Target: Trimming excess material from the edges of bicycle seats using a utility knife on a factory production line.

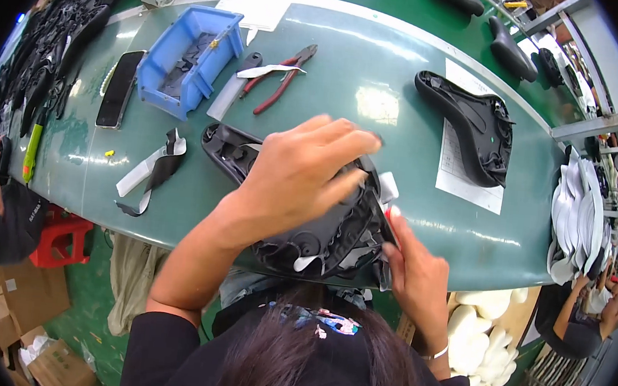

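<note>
Black plastic and dark, wrinkled cover material are filling the space beneath my hands: the upturned saddle (294, 237) is lying against the near edge of the green worktable (350, 60), its long axis running aslant, with the narrow nose pointing toward the far left and the broad end facing the near right. My left hand (311, 165) is arching over its middle, the wrist coming in from the left, and the fingers are bending toward the right-hand rim; I am not able to tell whether they are closing on anything, as the tips are partly turned from view. My right hand (416, 272) is sitting just outside that rim, thumb and forefinger close together, and a small red thing (393, 213) is showing at the fingertip; whether they are clamping the rim or the red thing, I cannot tell. I am judging that everything is turning on this rim: the saddle is lying to the left of my right hand, which is being the nearer one to the broad end. A white piece (388, 187) is sticking out just beyond the red, while toward the table's far edge red-handled pliers (276, 99) are resting near a blue bin (161, 102)
</note>
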The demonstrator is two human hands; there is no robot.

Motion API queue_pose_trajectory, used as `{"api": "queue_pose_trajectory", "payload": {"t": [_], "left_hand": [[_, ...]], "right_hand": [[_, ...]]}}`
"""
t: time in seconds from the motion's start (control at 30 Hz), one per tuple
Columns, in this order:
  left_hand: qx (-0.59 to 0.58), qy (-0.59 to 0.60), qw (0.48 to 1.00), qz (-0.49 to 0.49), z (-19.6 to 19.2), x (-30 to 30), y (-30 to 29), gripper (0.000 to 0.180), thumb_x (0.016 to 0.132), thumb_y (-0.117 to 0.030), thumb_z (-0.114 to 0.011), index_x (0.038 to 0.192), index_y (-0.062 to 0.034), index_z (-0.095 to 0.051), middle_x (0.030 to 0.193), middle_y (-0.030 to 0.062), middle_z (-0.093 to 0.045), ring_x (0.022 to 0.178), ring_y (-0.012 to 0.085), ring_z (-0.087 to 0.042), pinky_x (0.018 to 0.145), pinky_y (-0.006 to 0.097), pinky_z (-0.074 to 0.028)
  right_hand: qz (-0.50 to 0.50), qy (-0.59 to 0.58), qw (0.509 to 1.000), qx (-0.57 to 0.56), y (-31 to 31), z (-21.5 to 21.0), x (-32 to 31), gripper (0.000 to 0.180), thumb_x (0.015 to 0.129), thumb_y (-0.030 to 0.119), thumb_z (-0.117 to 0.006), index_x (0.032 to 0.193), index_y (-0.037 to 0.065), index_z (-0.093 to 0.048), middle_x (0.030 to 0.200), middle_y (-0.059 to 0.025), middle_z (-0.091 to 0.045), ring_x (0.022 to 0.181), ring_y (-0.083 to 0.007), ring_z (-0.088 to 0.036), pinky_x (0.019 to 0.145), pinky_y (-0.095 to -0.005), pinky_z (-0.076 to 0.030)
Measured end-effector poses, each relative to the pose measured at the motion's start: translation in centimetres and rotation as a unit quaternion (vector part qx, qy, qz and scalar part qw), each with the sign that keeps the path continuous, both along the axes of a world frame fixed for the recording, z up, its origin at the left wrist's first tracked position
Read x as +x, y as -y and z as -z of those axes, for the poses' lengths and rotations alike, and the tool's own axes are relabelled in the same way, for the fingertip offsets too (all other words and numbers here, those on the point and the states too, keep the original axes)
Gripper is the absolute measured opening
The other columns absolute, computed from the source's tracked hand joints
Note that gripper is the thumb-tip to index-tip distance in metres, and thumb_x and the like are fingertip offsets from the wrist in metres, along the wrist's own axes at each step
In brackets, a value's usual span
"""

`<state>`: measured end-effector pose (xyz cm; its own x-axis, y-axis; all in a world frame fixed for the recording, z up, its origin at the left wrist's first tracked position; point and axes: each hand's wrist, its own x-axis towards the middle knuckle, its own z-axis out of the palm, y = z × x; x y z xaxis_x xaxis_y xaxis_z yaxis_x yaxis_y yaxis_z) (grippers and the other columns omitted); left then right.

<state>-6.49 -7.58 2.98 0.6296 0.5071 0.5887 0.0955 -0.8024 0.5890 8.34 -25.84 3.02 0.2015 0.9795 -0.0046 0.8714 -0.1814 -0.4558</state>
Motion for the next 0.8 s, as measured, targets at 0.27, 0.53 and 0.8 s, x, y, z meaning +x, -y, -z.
{"api": "queue_pose_trajectory", "payload": {"t": [0.27, 0.53, 0.8], "left_hand": [[0.153, 0.044, 0.987, -0.01, 2.8, 3.7, -5.3, 0.032, 0.066, -0.015, -0.073, 0.048, -0.0071, -0.048, 0.053, 0.0015, -0.045, 0.06, 0.023, -0.044, 0.061, 0.036, -0.033], [-0.496, 0.157, 0.846, -0.116, 1.3, 0.8, -5.7, 0.052, 0.098, -0.041, -0.042, 0.073, -0.0018, -0.065, 0.101, 0.0076, -0.066, 0.095, 0.0147, -0.053, 0.083, 0.029, -0.038], [-0.375, 0.021, 0.903, 0.208, -1.1, -8.4, 2.3, 0.062, 0.101, -0.038, -0.021, 0.085, -0.0035, -0.069, 0.095, 0.0131, -0.068, 0.108, 0.0218, -0.056, 0.108, 0.046, -0.025]], "right_hand": [[0.01, 0.173, 0.985, 0.016, -4.8, 1.1, 0.0, 0.044, 0.091, 0.021, -0.053, 0.134, 0.015, -0.045, 0.068, -0.0116, -0.058, 0.05, -0.0306, -0.058, 0.043, -0.0443, -0.04], [-0.007, 0.149, 0.988, -0.044, -3.3, -1.1, 1.3, 0.047, 0.085, 0.018, -0.06, 0.13, 0.022, -0.052, 0.067, -0.0121, -0.06, 0.052, -0.0311, -0.055, 0.049, -0.0415, -0.04], [-0.328, 0.145, 0.932, -0.047, -12.1, -4.1, 7.9, 0.043, 0.082, 0.014, -0.062, 0.123, 0.027, -0.059, 0.07, -0.0043, -0.056, 0.064, -0.023, -0.056, 0.058, -0.0358, -0.044]]}}
